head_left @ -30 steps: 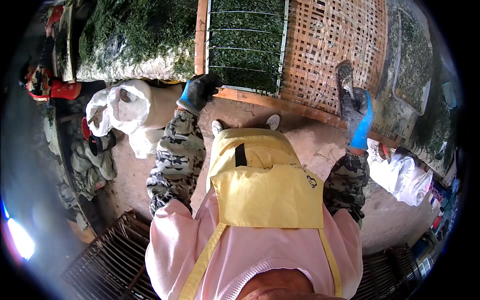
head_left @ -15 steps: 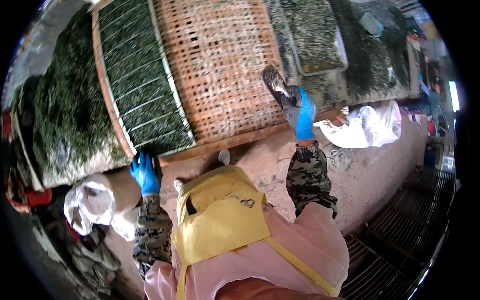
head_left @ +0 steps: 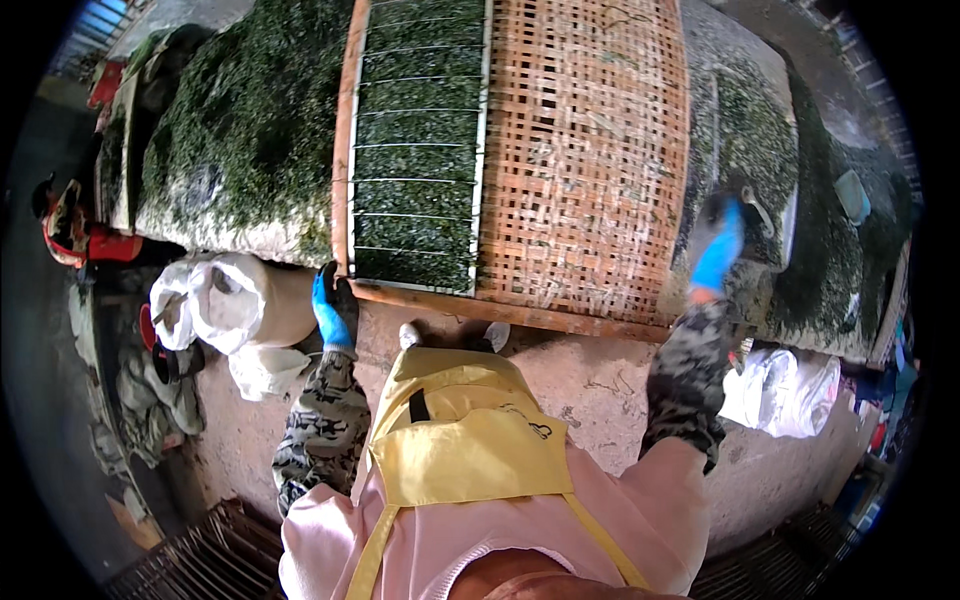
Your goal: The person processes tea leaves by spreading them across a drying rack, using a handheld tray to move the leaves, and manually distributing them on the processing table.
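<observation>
My left hand (head_left: 335, 308), in a blue glove with a dark palm, is at the near left corner of a woven slatted mat (head_left: 580, 180). Its fingers are stretched out beside the wooden rim. A long light-edged frame with thin crossbars (head_left: 483, 200) lies on the mat's left side, filled with dark green shredded leafy matter (head_left: 420, 155). My right hand (head_left: 720, 248), gloved alike, is smeared by motion over the near end of a shallow tray (head_left: 788, 235). Next to its fingers shows a pale curved piece (head_left: 760, 212), perhaps a tool's handle; whether I hold it is unclear.
A big dark green heap (head_left: 245, 120) lies left of the mat. More green matter lies right of the tray with a pale blue scoop-like piece (head_left: 852, 197). White sacks (head_left: 232, 305) stand below left; white bags (head_left: 785, 390) hang at right. Dark racks (head_left: 205, 560) are behind me.
My view has swung left, so the mat appears farther right. My right hand has moved from above the mat to the tray at its right. My left hand stays by the corner.
</observation>
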Available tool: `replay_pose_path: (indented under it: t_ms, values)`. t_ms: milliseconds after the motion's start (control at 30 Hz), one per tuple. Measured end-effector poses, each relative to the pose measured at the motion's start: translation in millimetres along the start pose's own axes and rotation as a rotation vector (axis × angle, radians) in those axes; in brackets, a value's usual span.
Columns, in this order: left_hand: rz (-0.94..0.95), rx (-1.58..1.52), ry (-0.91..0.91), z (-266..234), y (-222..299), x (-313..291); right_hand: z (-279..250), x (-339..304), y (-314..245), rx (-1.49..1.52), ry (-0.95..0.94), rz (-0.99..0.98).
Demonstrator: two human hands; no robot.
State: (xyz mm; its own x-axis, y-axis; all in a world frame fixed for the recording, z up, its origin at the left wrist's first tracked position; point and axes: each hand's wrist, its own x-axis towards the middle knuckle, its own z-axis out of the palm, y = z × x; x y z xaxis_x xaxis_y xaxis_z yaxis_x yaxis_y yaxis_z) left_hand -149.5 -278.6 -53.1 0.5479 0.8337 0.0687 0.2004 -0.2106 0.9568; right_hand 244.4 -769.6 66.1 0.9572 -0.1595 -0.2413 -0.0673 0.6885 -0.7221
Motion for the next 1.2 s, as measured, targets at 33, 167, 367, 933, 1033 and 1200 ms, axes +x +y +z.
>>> replay_pose_path:
  t_ms: [33,167,367,933,1033,1200]
  values:
    - [-0.076,-0.152,-0.006,-2.1,-5.9,3.1,14.5,-45.0,33.7,0.011,-0.038,0.161]
    - [-0.149,-0.254,-0.143,7.0,-25.4,15.8,15.6,-162.7,154.6,-0.328,-0.232,0.547]
    - [-0.083,0.025,-0.296,3.6,-3.7,25.8,-77.9,-218.0,287.5,-1.019,-0.485,0.63]
    - [-0.307,-0.096,-0.531,-17.0,16.0,70.4,23.8,-273.5,238.6,-0.747,-0.152,0.569]
    - [-0.228,-0.088,-0.566,-18.9,27.9,76.8,32.8,-282.5,233.3,-0.725,-0.082,0.528]
    - [-0.248,-0.131,-0.597,-23.7,46.6,83.6,32.2,-294.0,222.0,-0.721,-0.142,0.468]
